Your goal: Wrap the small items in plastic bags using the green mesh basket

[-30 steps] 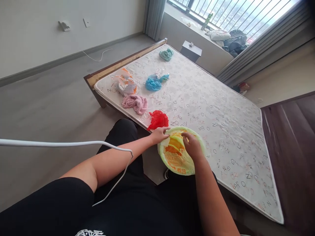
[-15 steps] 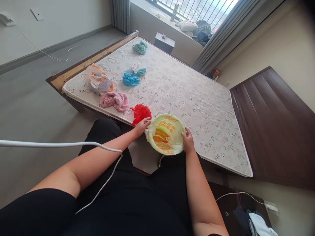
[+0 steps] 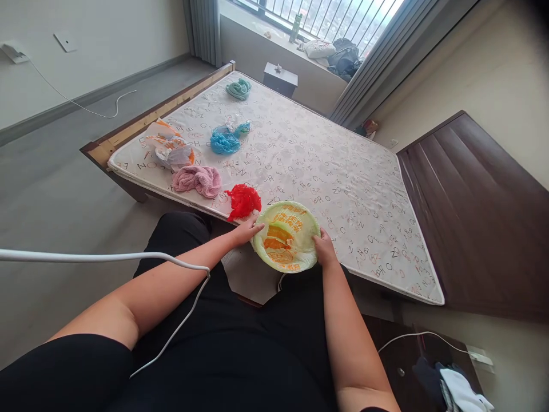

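A round trash bin, pale yellow-green at the rim, is held over my lap. Inside it and over its rim lies a thin plastic bag with orange printing. My left hand is closed on the left side of the bagged rim, thumb on top. Opposite it, my right hand grips the right side of the rim. Just beyond my left hand a crumpled red plastic bag lies at the mattress edge, beside a pink towel. What is under the bin is hidden.
On the mattress also lie a white-orange plastic bag, a blue plastic bag and a green cloth. A white cable crosses in front of my left arm. Clothes lie on a dark nightstand at the right.
My left hand has moved slightly down along the rim, and its thumb now lies over the bag's edge. My right hand keeps its hold. The view has shifted slightly.
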Available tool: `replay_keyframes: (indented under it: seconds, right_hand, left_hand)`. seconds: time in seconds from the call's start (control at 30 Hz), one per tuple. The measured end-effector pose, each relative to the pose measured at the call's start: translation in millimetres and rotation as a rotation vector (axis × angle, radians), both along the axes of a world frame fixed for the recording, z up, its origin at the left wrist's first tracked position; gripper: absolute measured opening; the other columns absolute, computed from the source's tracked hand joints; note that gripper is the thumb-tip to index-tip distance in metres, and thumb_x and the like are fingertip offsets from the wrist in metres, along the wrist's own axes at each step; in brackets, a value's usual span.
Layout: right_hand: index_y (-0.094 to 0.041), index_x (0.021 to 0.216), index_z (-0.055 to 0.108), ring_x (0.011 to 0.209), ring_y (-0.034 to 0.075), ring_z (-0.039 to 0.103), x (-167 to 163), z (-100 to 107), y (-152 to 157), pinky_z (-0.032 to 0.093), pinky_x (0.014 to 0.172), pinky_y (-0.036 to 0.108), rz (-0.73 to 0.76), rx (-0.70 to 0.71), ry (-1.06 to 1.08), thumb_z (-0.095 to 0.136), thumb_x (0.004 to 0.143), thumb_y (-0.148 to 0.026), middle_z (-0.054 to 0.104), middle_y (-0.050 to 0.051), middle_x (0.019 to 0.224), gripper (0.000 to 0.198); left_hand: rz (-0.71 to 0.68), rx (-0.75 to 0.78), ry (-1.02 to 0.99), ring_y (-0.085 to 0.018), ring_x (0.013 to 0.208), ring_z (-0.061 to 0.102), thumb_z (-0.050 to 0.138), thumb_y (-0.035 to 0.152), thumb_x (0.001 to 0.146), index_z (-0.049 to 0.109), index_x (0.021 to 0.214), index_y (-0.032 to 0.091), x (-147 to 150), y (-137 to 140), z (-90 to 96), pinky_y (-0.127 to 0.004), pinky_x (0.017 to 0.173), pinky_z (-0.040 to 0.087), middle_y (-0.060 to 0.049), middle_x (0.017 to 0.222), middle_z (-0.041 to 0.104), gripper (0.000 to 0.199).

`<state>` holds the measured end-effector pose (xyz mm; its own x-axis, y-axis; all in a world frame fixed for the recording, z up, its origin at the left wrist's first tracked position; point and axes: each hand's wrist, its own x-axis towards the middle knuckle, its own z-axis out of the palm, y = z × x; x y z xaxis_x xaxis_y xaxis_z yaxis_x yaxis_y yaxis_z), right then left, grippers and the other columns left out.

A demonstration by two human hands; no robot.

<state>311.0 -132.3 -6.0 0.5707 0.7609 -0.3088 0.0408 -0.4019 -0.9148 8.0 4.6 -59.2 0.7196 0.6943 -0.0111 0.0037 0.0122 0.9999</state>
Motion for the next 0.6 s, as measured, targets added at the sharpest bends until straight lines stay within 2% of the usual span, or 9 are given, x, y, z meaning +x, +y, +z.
replay_keyframes:
  seconds: [0.1,0.3,0.6]
  right_hand:
    - [-0.025,0.122,0.064,0.093,0.026,0.076,-0.2,-0.2,1.1,0.066,0.081,0.041,0.014,-0.008,-0.045,0.058,0.066,-0.026,0.078,0.004,0.106,0.056]
    - [-0.025,0.122,0.065,0.09,0.024,0.076,0.1,0.3,2.3,0.065,0.074,0.037,0.039,-0.019,-0.084,0.056,0.068,-0.029,0.078,0.004,0.105,0.055]
    - [-0.023,0.123,0.065,0.087,0.023,0.071,5.5,-6.0,3.6,0.061,0.075,0.035,0.019,0.017,-0.028,0.059,0.07,-0.037,0.076,0.002,0.102,0.055]
  left_hand:
    - [0.007,-0.021,0.024,-0.034,0.138,0.062,0.063,0.068,0.096,0.059,0.149,0.016,-0.2,0.0,1.7,-0.046,0.118,0.05,-0.017,0.146,0.068,0.074]
    - [0.043,-0.053,0.034,-0.034,0.133,0.065,0.069,0.07,0.091,0.064,0.143,0.018,-0.8,-1.7,11.6,-0.044,0.113,0.054,-0.015,0.142,0.072,0.073]
    - [0.015,-0.132,0.018,-0.036,0.135,0.063,0.068,0.076,0.088,0.065,0.141,0.012,-1.3,-3.2,19.5,-0.049,0.114,0.052,-0.021,0.145,0.068,0.082]
